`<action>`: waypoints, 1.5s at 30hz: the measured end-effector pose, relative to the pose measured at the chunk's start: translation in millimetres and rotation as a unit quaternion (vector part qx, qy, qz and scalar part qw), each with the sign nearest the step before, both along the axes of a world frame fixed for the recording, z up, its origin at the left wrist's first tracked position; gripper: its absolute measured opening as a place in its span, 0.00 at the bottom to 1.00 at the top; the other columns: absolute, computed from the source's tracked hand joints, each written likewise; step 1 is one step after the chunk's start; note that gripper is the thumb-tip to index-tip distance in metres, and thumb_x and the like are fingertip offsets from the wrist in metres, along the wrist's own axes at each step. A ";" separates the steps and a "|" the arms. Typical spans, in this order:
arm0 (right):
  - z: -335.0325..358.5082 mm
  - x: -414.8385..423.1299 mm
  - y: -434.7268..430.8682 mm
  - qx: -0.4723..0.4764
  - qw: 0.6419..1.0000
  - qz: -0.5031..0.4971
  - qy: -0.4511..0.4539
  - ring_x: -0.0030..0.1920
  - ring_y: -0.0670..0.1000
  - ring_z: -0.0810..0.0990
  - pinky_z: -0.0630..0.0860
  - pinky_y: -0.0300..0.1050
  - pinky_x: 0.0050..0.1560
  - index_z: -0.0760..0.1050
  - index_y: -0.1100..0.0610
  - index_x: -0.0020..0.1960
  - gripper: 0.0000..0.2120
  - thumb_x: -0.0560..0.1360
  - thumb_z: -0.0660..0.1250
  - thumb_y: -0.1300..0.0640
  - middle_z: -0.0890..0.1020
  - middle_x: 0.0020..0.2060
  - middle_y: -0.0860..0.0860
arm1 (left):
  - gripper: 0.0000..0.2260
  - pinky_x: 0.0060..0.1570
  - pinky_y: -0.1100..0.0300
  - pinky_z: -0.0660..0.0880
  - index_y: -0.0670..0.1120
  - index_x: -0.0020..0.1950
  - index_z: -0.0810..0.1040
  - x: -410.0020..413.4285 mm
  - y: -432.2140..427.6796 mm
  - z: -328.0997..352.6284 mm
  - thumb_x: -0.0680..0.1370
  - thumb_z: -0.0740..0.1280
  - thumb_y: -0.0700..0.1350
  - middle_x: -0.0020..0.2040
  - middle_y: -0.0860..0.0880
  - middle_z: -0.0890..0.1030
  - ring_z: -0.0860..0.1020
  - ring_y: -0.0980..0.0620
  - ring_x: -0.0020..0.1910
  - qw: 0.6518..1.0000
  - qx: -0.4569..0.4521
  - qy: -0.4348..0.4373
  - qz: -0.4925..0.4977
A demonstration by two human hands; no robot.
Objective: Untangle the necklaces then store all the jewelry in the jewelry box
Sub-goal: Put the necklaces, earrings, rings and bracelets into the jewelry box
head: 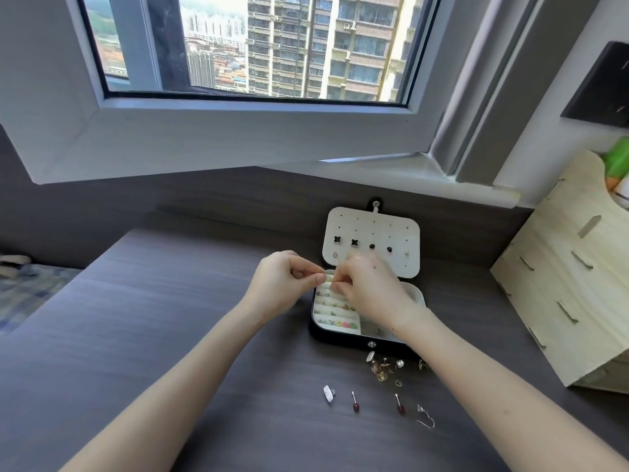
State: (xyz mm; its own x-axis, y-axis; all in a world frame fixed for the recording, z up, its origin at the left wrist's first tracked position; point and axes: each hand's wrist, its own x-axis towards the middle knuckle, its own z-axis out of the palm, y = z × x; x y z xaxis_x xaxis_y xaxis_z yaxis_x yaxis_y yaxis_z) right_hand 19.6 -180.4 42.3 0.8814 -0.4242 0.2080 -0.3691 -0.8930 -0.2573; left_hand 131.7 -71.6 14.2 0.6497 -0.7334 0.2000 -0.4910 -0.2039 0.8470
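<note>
An open jewelry box (417,294) with a cream lining lies on the dark desk; its raised lid (371,229) carries black clover and round stud earrings. Over the box's ring rolls, my left hand (286,287) and my right hand (371,287) meet fingertip to fingertip, both pinching one small gold piece (329,278). Small rings and colourful bits sit in the box's compartments. In front of the box lie a cluster of gold and silver earrings (383,366), a silver clip earring (328,393), two red bead drop earrings (355,403) and a silver hook earring (425,417).
A pale wooden organizer (571,291) stands at the right edge of the desk. A window sill and an open window frame (218,137) run behind the box. A patterned cloth (23,287) lies beyond the desk's left edge.
</note>
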 end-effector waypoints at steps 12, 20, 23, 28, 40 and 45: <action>-17.6 -17.0 -3.1 -0.011 0.997 -0.044 -0.062 0.52 0.52 0.73 0.63 0.39 0.46 0.82 0.57 0.51 0.09 0.77 0.65 0.55 0.79 0.47 0.52 | 0.05 0.35 0.77 0.62 0.46 0.47 0.85 4.3 -15.9 7.9 0.74 0.70 0.42 0.39 0.55 0.71 0.71 0.54 0.41 0.979 0.093 -0.172 -0.065; -18.9 -23.9 -6.7 0.021 0.996 -0.047 -0.073 0.51 0.51 0.74 0.65 0.41 0.43 0.83 0.55 0.49 0.09 0.77 0.64 0.58 0.81 0.45 0.51 | 0.05 0.41 0.67 0.66 0.47 0.47 0.85 7.9 -18.4 16.9 0.73 0.72 0.45 0.41 0.52 0.74 0.73 0.53 0.43 0.957 0.143 -0.232 -0.101; -17.9 -24.5 -7.1 0.020 0.996 -0.043 -0.073 0.52 0.51 0.74 0.63 0.39 0.43 0.82 0.55 0.51 0.09 0.78 0.63 0.58 0.80 0.46 0.51 | 0.05 0.50 0.57 0.70 0.52 0.48 0.85 6.7 -17.8 24.5 0.74 0.71 0.48 0.38 0.58 0.72 0.73 0.53 0.45 0.940 0.201 -0.257 -0.103; -18.4 -27.1 -8.1 0.032 0.996 -0.037 -0.073 0.52 0.52 0.75 0.65 0.39 0.47 0.82 0.55 0.53 0.09 0.77 0.63 0.58 0.81 0.46 0.52 | 0.06 0.41 0.61 0.67 0.52 0.45 0.84 3.4 -16.1 28.3 0.75 0.68 0.51 0.36 0.58 0.75 0.74 0.55 0.40 0.953 0.211 -0.209 -0.065; 4.0 -105.4 23.1 0.151 0.988 0.007 -0.044 0.37 0.41 0.72 0.67 0.33 0.40 0.83 0.52 0.43 0.04 0.73 0.69 0.56 0.77 0.35 0.42 | 0.03 0.36 0.61 0.73 0.47 0.38 0.80 -8.6 -17.7 14.8 0.72 0.71 0.42 0.32 0.54 0.76 0.74 0.55 0.35 0.985 0.138 -0.103 0.014; -19.9 -122.6 53.6 0.088 0.993 0.075 -0.020 0.46 0.46 0.72 0.68 0.37 0.48 0.83 0.52 0.48 0.08 0.73 0.70 0.49 0.80 0.43 0.47 | 0.03 0.35 0.63 0.70 0.46 0.40 0.81 -20.6 -1.2 18.8 0.73 0.69 0.43 0.34 0.52 0.78 0.74 0.56 0.35 0.990 0.080 -0.103 0.047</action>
